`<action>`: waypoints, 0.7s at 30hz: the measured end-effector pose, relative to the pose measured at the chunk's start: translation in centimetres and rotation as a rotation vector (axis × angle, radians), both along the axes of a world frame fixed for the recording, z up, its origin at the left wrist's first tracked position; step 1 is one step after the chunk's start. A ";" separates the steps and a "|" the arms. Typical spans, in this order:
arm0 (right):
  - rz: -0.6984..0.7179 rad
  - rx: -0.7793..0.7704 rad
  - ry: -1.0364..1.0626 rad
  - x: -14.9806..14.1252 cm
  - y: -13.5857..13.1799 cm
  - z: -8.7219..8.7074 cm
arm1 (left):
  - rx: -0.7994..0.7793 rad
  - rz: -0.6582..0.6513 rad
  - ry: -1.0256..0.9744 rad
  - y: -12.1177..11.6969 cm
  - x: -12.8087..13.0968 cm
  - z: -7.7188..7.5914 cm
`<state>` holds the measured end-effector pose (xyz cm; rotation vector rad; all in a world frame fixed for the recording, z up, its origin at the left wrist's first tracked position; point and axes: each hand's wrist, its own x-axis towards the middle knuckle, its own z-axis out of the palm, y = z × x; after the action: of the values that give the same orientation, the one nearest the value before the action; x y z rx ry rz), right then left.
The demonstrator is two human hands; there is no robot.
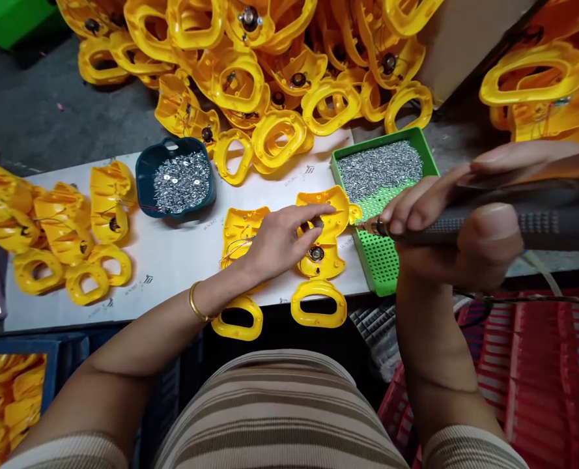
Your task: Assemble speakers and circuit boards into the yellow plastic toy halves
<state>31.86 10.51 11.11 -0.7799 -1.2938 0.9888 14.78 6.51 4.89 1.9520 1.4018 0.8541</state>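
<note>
My right hand (445,202) is wrapped round a dark electric screwdriver (504,218), partly blurred. Its bit points left, beside a small yellow piece (355,213) at the edge of a yellow plastic shell (331,202). Over that shell hovers or rests my left hand (282,241), index finger stretched out and thumb apart; whether it touches the shell I cannot tell. Below its fingers a round dark speaker-like part (316,253) sits in the yellow plastic. Another yellow shell (240,231) with thin wires lies partly under my left hand. Two yellow ring handles (318,320) overhang the table's front edge.
A green perforated basket (380,267) and a dark teal bin (145,189) hold many small screws. Yellow housings (235,78) are heaped behind the white table top (172,260); several lie at its left (64,215). Red crates (533,365) stand at lower right.
</note>
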 end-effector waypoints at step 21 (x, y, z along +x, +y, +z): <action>0.290 0.182 0.164 3.0 -0.9 -2.3 | 0.201 0.050 0.732 0.9 -0.5 1.1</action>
<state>34.83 9.57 8.80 -0.3691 -1.3542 1.1214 14.24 7.41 6.01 2.5393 1.8146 0.2965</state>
